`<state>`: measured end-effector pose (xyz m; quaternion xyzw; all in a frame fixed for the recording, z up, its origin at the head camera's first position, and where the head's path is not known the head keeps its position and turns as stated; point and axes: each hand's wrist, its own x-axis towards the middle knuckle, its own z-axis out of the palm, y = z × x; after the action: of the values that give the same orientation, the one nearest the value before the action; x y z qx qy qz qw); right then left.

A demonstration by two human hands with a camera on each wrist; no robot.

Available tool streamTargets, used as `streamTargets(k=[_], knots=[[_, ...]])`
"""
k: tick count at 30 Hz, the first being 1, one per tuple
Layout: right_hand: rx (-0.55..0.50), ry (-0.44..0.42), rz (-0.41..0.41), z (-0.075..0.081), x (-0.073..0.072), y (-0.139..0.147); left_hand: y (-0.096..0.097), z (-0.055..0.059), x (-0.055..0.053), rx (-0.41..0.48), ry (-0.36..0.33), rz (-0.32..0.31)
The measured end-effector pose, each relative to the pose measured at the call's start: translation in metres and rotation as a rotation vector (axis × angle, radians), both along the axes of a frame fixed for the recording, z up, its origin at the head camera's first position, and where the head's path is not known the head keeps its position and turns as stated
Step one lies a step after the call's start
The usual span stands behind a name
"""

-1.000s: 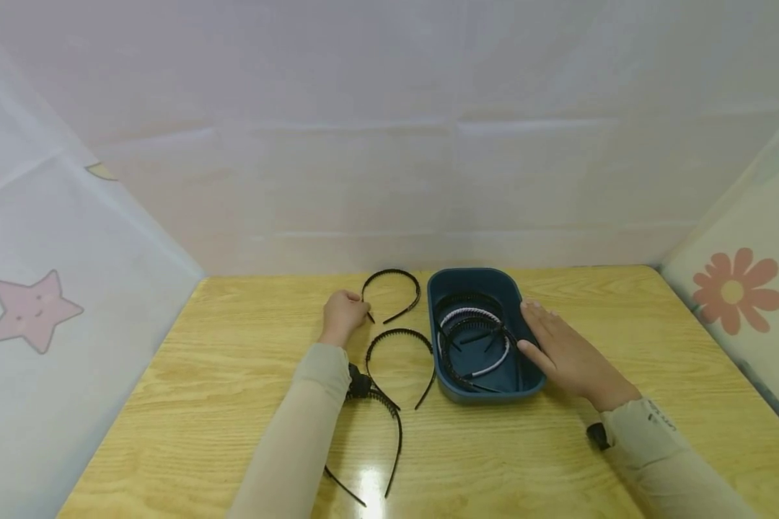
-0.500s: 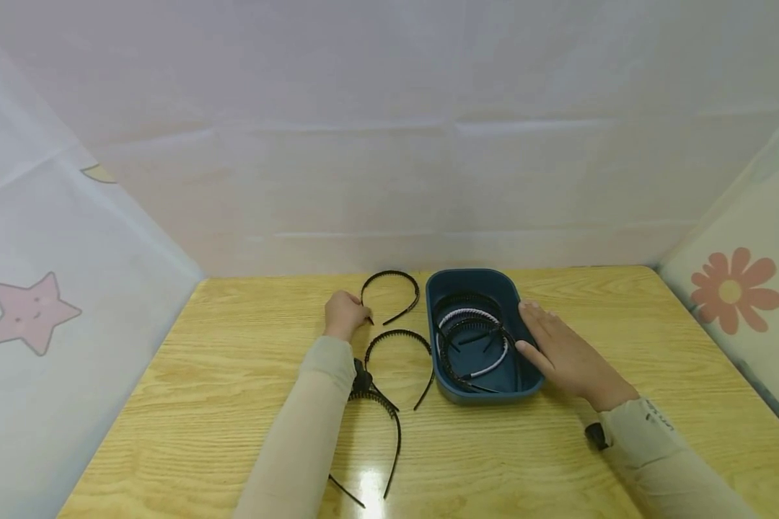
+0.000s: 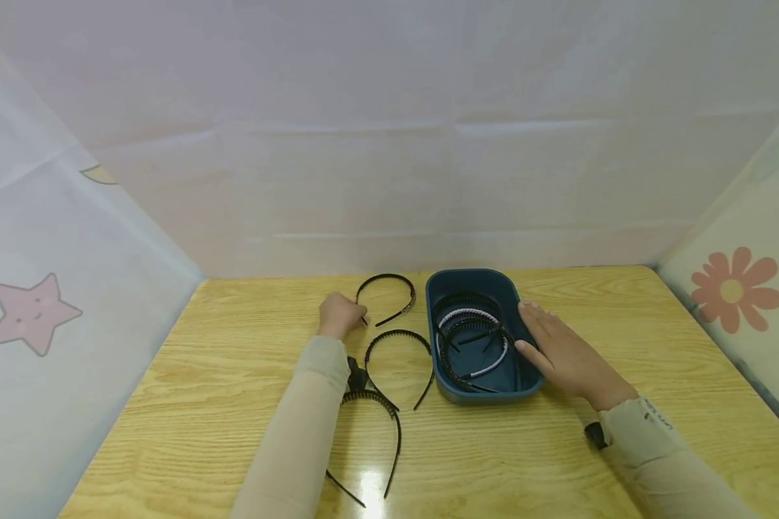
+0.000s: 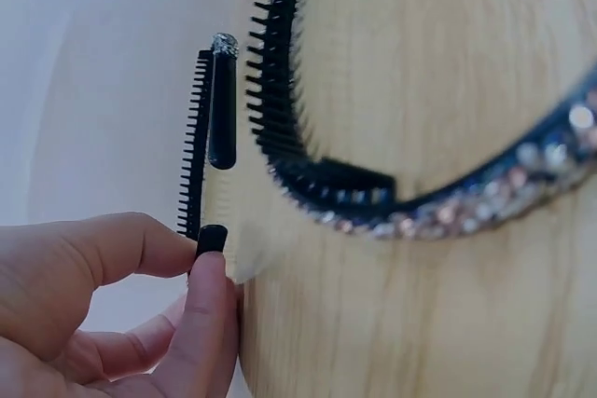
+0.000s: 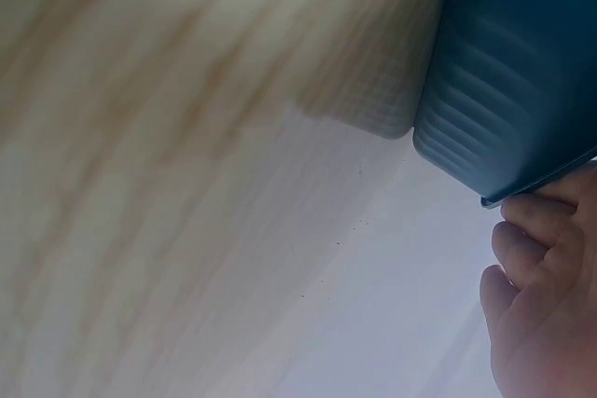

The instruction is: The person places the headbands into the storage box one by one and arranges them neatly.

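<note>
At the back of the table my left hand point(image 3: 340, 315) pinches one end of a black toothed headband point(image 3: 412, 294). In the left wrist view, thumb and forefinger hold its black tip point(image 4: 212, 238), with its toothed band point(image 4: 194, 151) beyond. Across from it, my right hand point(image 3: 568, 357) lies with straight fingers along the right rim of a dark blue bin point(image 3: 490, 398). Fingertips touch the bin's rim in the right wrist view. Inside the bin lie several headbands, black ones and a white wrapped one point(image 3: 501, 358).
Left of the bin, a second black headband point(image 3: 399, 332) rests on the wooden table point(image 3: 195, 404). Nearer, a third headband point(image 3: 399, 440) is partly hidden by my left sleeve; a headband with sparkling stones point(image 4: 466, 212) fills the left wrist view's foreground. A pale cloth wall point(image 3: 363, 180) stands behind.
The far headband has shifted slightly left and nearer, together with my left hand. My right hand stays on the bin's rim.
</note>
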<state>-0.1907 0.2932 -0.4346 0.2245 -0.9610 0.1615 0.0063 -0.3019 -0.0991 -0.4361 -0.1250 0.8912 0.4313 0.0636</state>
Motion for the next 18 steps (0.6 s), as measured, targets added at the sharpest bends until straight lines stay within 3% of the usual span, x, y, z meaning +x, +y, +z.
streamTargets(k=[3, 9, 11, 18], knots=[[0.005, 0.001, 0.0, 0.0, 0.0, 0.0, -0.005, 0.002, 0.001, 0.051, -0.008, 0.019], [0.004, -0.001, -0.001, 0.002, 0.0, -0.001, -0.019, 0.001, 0.001, 0.575, -0.119, 0.131], [0.005, -0.003, -0.002, 0.003, 0.0, -0.001, -0.022, 0.001, 0.001, 0.693, -0.149, 0.151], [0.004, -0.011, -0.005, 0.002, 0.001, 0.0, -0.031, 0.0, 0.003, 0.787, -0.176, 0.15]])
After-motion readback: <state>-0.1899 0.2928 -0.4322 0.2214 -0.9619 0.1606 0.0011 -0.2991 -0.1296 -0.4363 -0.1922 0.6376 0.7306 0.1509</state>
